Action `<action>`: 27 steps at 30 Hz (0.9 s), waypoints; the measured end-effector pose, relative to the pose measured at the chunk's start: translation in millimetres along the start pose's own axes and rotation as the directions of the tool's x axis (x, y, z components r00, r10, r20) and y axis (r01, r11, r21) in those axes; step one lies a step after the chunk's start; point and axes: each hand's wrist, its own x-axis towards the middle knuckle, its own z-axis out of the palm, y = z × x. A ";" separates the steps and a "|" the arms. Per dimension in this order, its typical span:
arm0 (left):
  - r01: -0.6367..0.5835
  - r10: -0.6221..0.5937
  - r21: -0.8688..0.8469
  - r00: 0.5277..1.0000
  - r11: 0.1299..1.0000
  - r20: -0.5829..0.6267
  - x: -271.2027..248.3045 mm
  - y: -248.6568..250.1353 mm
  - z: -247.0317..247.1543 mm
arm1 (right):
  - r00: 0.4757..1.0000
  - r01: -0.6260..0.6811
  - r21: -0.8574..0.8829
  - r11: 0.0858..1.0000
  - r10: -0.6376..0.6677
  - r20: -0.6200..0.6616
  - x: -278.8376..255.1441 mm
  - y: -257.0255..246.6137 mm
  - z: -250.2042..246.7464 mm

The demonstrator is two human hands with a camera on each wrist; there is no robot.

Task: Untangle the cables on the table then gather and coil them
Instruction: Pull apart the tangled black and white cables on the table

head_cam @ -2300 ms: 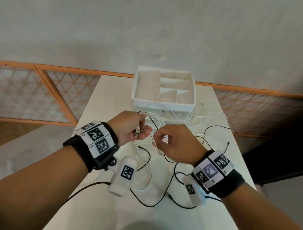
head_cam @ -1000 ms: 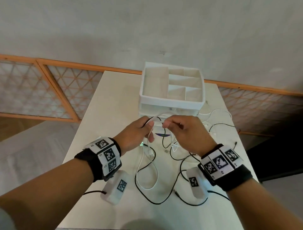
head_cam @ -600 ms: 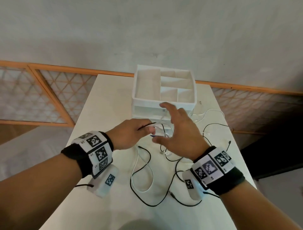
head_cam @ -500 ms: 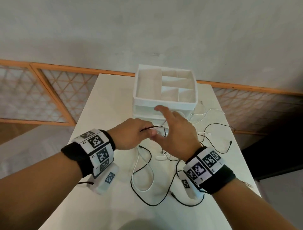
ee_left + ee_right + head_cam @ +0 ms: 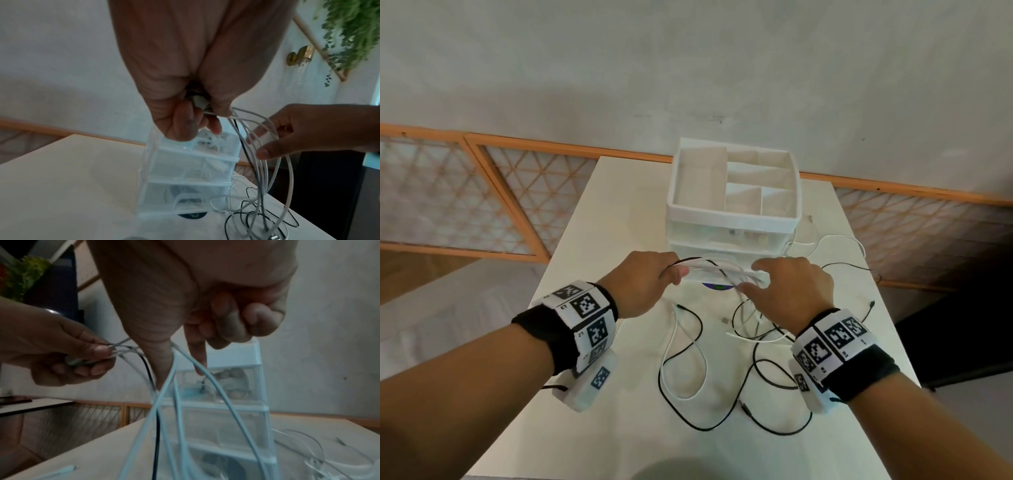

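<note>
A bundle of white cable loops (image 5: pixel 717 270) with one black strand stretches between my two hands, above the table (image 5: pixel 602 240). My left hand (image 5: pixel 674 274) pinches the gathered ends of the white cable loops (image 5: pixel 289 164) between thumb and fingers. At the far end of the loops my right hand (image 5: pixel 755 279) holds the white cable (image 5: pixel 167 378) between thumb and forefinger, its other fingers curled. The rest of the white cable hangs to the table. A black cable (image 5: pixel 709 429) lies in loose, crossing loops below my hands.
A white drawer organizer (image 5: pixel 732 210) with an open divided top stands just behind my hands. More thin white and black cable trails at its right, toward the table's right edge. A dark blue round mark (image 5: pixel 717 286) shows on the table under the loops.
My right hand, spread open near the organizer half a second ago, has come down onto the far end of the white loops. The left hand keeps its hold on the bundle.
</note>
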 end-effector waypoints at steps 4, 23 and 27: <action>-0.137 0.133 0.060 0.989 0.989 0.062 4.3 16.8 1.4 | 0.973 0.232 -0.020 0.973 -0.232 -0.003 -2.8 -14.4 -0.4; 0.317 -0.401 0.423 0.908 0.849 0.124 -1.8 -1.1 19.7 | 0.904 -0.048 0.515 0.856 0.257 -0.342 56.8 83.4 -7.3; 0.493 -0.482 0.023 0.838 0.870 0.254 -3.5 -6.8 28.4 | 0.980 -0.191 0.381 0.904 0.158 0.118 27.6 86.9 40.1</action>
